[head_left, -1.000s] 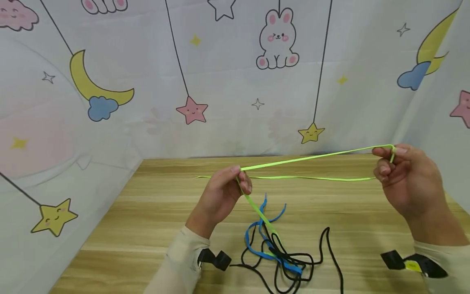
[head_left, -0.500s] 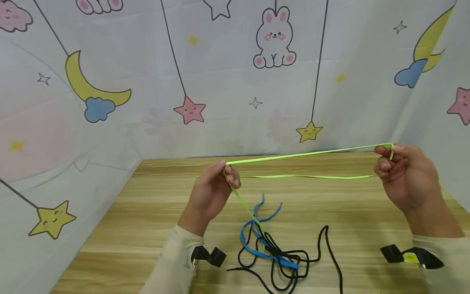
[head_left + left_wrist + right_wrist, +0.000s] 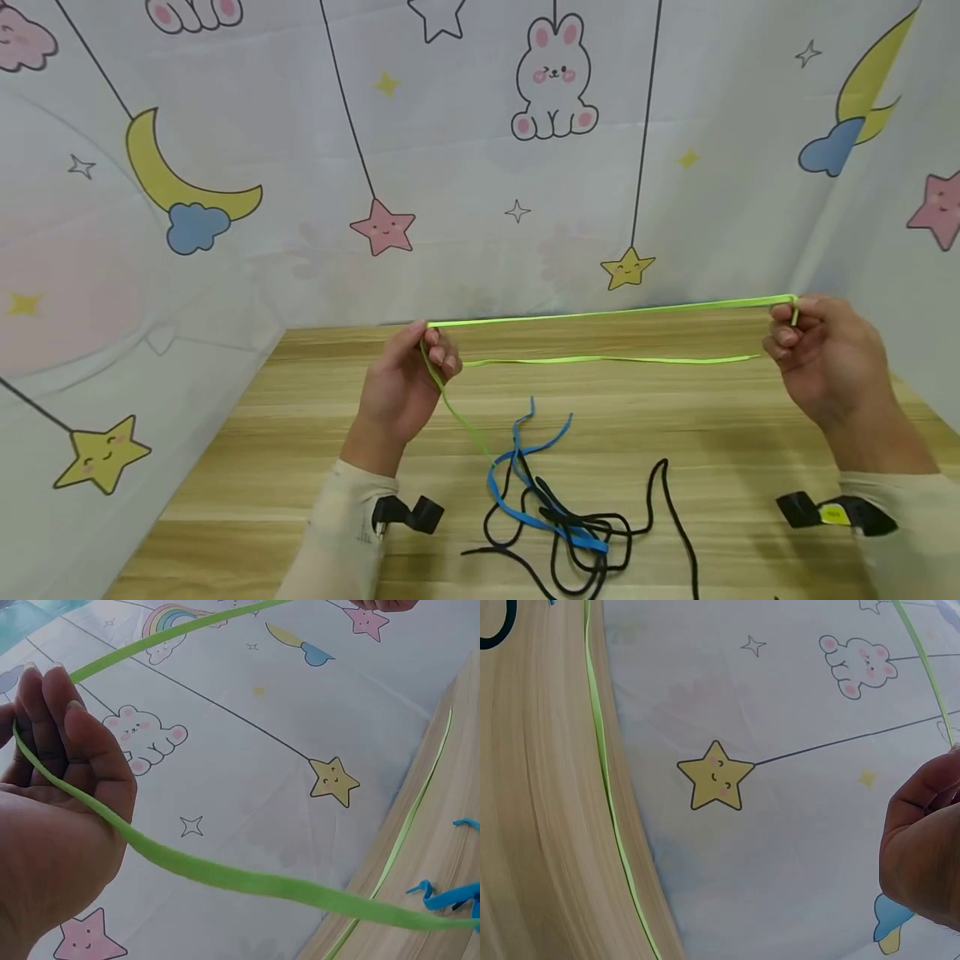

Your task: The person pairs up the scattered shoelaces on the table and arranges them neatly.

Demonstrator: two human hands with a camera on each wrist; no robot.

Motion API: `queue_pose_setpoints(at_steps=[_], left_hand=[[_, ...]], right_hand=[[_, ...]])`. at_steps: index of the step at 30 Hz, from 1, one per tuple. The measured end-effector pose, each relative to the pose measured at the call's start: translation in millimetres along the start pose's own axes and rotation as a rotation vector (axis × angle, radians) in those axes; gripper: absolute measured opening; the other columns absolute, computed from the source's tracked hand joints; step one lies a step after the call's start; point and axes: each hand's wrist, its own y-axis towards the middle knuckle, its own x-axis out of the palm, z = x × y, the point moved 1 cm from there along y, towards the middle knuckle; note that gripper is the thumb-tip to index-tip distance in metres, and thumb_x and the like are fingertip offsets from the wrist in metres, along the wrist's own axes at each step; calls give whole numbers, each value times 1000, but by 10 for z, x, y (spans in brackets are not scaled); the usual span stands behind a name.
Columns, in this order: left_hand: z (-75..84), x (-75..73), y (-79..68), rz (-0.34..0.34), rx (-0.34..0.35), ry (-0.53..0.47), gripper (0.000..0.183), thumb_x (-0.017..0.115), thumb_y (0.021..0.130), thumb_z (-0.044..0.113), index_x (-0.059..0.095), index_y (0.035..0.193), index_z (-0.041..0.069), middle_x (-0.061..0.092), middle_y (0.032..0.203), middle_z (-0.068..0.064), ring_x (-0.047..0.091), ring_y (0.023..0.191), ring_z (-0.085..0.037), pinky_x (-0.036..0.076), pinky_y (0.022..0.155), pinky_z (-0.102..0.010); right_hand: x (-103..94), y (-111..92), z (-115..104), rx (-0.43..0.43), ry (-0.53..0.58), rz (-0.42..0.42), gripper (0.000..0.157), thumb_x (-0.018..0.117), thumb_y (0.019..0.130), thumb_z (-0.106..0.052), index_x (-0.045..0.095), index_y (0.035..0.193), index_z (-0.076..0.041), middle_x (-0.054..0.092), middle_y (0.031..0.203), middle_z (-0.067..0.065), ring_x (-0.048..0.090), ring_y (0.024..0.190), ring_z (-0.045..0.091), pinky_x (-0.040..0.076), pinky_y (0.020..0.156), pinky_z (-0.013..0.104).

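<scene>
A flat neon-green shoelace (image 3: 600, 314) is stretched nearly level between both hands, above the table. My left hand (image 3: 405, 383) pinches it between thumb and fingertips; from there the lace runs across the palm and slants down to the tangle on the table. At the other side my right hand (image 3: 828, 367) pinches the lace close to its end, and a short tip hangs below the fingers. In the left wrist view the slack part of the green lace (image 3: 247, 879) sags away from the palm. The right wrist view shows only part of the right hand (image 3: 922, 840).
A second green lace (image 3: 600, 360) lies straight along the far part of the wooden table (image 3: 247, 467). Nearer, blue laces (image 3: 525, 517) and black laces (image 3: 592, 525) lie tangled together. A printed cloth (image 3: 450, 150) hangs behind the table.
My left hand has moved left, away from the right hand, drawing more green lace out of the tangle. The stretched part is longer and more level. My right hand has barely moved.
</scene>
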Motion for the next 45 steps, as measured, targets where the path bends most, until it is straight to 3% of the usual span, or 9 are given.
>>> queue_pose_setpoints(at_steps=[7,14,20,30,39,45], left_hand=[[15,-197,15,99,-30,-34,36,35,101,21,59,77,8,54,68,-1,47,70,-16,42,70,-25],[10,-429,-7,225,-43,-42,30,43,100,24,57,77,10,52,70,0,48,70,-15,43,70,-26],[4,-541,-23,310,-45,-35,26,49,97,27,56,77,12,51,71,1,47,70,-15,41,68,-26],[-9,-715,-50,407,-62,-23,25,53,95,30,56,76,14,52,69,3,46,67,-13,39,65,-25],[-42,-917,-85,499,-100,-80,25,55,94,29,58,76,12,55,68,2,50,65,-12,41,60,-24],[-46,-984,-99,558,-102,-57,25,54,94,30,57,77,13,53,68,4,51,63,-10,41,59,-22]], right_hand=[[-117,33,5,10,5,74,35,35,98,0,57,73,9,63,72,17,49,51,22,39,48,32],[-220,46,23,28,-40,106,30,38,97,0,55,73,6,61,71,15,48,52,21,37,48,32],[-284,45,20,54,-64,116,27,39,97,-2,54,75,3,59,72,14,45,54,21,32,49,31],[-380,77,18,44,-129,174,27,44,95,0,55,70,3,61,70,12,47,52,19,40,48,31],[-516,114,23,60,-180,214,20,47,93,1,55,75,0,61,71,11,49,52,17,42,47,30],[-581,108,25,72,-245,235,15,50,93,-1,57,79,0,63,74,10,53,53,16,45,47,27]])
